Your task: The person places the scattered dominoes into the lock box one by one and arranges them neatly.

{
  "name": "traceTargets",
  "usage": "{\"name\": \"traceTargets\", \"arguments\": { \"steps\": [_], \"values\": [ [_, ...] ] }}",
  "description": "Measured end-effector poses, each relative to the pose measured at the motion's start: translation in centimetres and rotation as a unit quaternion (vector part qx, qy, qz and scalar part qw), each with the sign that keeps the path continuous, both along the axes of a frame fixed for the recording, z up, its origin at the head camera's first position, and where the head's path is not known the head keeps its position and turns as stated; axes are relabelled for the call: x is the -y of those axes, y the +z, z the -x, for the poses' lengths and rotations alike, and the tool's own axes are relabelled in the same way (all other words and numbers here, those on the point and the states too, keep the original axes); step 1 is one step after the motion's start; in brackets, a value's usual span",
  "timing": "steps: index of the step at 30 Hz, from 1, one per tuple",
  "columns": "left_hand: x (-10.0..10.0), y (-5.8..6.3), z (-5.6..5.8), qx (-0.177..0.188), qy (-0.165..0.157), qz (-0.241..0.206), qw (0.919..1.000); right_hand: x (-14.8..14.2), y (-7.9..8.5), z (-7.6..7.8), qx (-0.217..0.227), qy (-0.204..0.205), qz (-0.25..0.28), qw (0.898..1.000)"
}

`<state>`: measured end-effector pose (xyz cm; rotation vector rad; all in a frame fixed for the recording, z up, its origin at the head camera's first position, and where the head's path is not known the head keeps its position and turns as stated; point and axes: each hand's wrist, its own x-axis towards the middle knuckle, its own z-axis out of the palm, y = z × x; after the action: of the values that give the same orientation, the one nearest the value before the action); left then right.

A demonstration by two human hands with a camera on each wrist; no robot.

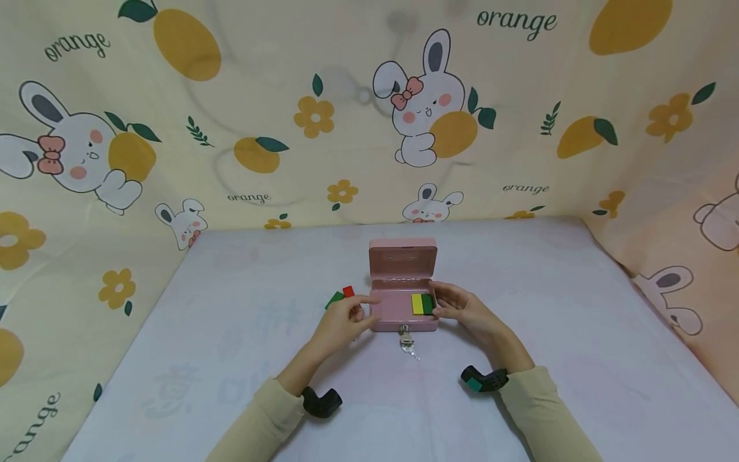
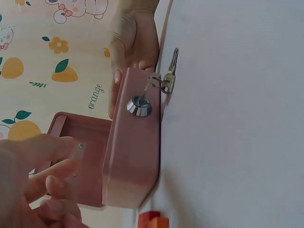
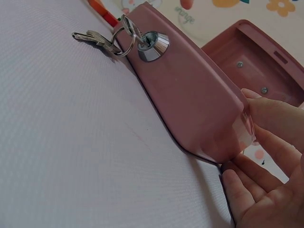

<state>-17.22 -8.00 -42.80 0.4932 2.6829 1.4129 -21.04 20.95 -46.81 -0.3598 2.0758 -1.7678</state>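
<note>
A pink metal cash box point(image 1: 395, 311) stands with its lid point(image 1: 403, 260) tilted up at the back. Inside it, at the right end, a yellow block point(image 1: 417, 305) lies beside a green block point(image 1: 427, 304). My right hand point(image 1: 470, 314) holds the box's right end, a fingertip over the rim and other fingers along the end wall point(image 3: 232, 135). Over the left rim hovers my left hand point(image 1: 343, 324), thumb and forefinger extended, nothing between them; its other fingers point(image 2: 59, 209) are loosely bent.
Left of the box, partly behind my left hand, lie a green block point(image 1: 335, 299) and a red block point(image 1: 348, 291). An orange block point(image 2: 159, 222) shows in the left wrist view. Keys point(image 2: 169, 78) hang from the front lock point(image 2: 139, 105). A patterned cloth point(image 1: 346, 96) stands behind the white table point(image 1: 260, 385).
</note>
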Motion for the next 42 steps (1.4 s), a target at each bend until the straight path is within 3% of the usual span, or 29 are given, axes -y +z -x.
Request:
{"name": "traceTargets", "arguments": {
  "steps": [8,18,23,30,42],
  "values": [
    [1.2,-0.4,0.1,0.024,0.011,0.007,0.9996,0.1,0.1,0.0,-0.002,-0.002,-0.012,1.000],
    [2.8,-1.3,1.0,0.006,-0.014,0.027,0.9995,0.1,0.0,0.0,-0.004,-0.002,-0.010,1.000],
    [3.3,-1.7,1.6,0.033,-0.019,0.041,0.9984,0.0,-0.1,0.1,-0.001,-0.004,-0.009,1.000],
    [3.7,-2.0,2.1,0.057,-0.012,0.061,0.9965,0.0,-0.1,0.2,-0.001,-0.002,-0.006,1.000],
    [3.5,-2.3,2.2,0.066,-0.002,0.101,0.9927,0.0,-0.1,0.1,0.000,-0.002,-0.003,1.000]
  ]
}}
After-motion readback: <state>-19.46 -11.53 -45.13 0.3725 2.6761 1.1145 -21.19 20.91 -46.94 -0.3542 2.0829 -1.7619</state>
